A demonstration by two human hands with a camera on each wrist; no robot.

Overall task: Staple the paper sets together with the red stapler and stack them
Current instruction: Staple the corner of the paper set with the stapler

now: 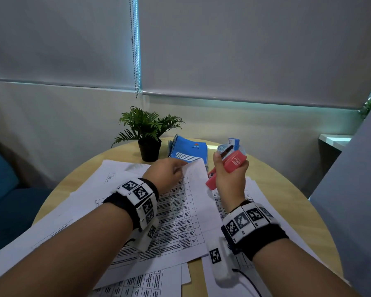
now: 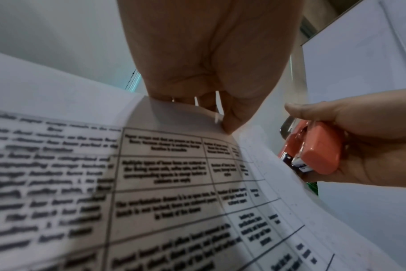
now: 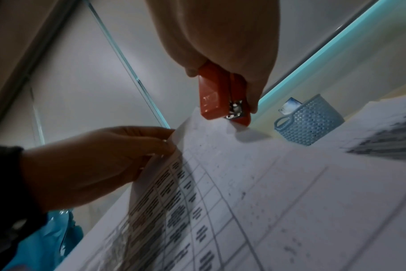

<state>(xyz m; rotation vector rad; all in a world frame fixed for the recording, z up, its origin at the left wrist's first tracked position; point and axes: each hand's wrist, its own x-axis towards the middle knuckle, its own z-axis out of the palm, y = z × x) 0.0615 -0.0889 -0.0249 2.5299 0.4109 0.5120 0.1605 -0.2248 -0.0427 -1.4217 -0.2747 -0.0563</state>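
Note:
My left hand [image 1: 168,174] pinches the far top edge of a printed paper set [image 1: 180,211] and lifts that corner off the round table; the pinch on the paper set [image 2: 174,165] shows close up under the left hand [image 2: 211,88]. My right hand [image 1: 229,174] grips the red stapler [image 1: 225,168] just right of the lifted corner. In the right wrist view the stapler [image 3: 223,99] has its mouth at the top corner of the paper set [image 3: 220,155], beside the left hand [image 3: 104,155]. The stapler [image 2: 313,148] also appears at the sheet's right edge.
More printed sheets [image 1: 266,211] lie spread over the wooden table [image 1: 298,189]. At the back stand a potted plant [image 1: 148,133], a blue spiral notebook [image 1: 189,152] and a small blue basket [image 3: 311,121]. A grey panel [image 1: 351,179] stands at the right.

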